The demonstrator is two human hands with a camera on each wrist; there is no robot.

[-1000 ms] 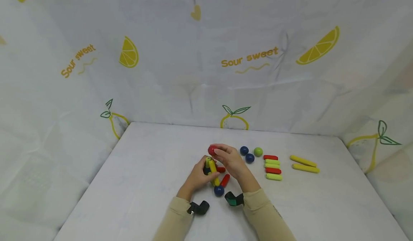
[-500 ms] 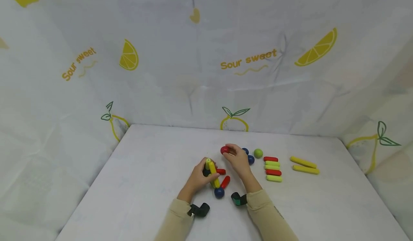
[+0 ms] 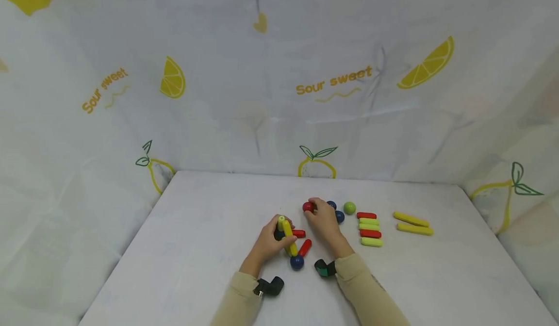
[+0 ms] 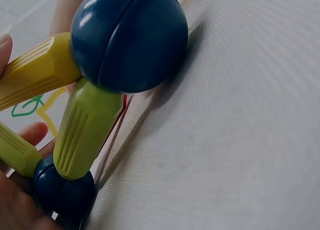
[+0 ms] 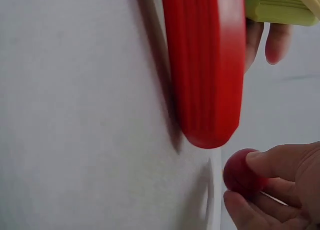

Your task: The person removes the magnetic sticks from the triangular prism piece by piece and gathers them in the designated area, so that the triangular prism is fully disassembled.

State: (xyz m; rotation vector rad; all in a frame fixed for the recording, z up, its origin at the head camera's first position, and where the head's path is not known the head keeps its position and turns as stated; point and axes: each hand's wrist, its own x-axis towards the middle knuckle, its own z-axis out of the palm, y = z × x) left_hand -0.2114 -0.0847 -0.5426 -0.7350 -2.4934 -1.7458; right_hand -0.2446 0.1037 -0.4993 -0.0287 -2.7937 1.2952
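Observation:
My left hand point(image 3: 265, 243) holds a toy frame of sticks and balls, its thumb along a yellow stick point(image 3: 288, 237). A blue ball point(image 3: 297, 262) forms the near corner, where a red stick point(image 3: 304, 247) also meets it. In the left wrist view a yellow-green stick point(image 4: 85, 132) links this ball to a second blue ball point(image 4: 62, 185) beside the fingers. Another red stick point(image 3: 299, 233) lies at the far side of the frame. Right of it, my right hand point(image 3: 326, 224) pinches a red ball point(image 5: 241, 171) between thumb and fingers, low over the table.
Just beyond the right hand are blue balls point(image 3: 339, 216), partly covered by it, and a green ball point(image 3: 349, 208). Further right, red and yellow-green short sticks point(image 3: 370, 234) lie in a column, then two long yellow sticks point(image 3: 414, 229). A printed cloth point(image 3: 236, 141) hangs behind the table.
The right hand has carried the red ball from above the frame to the right, then lowered it slightly. My left hand has kept its grip on the frame, nearly still.

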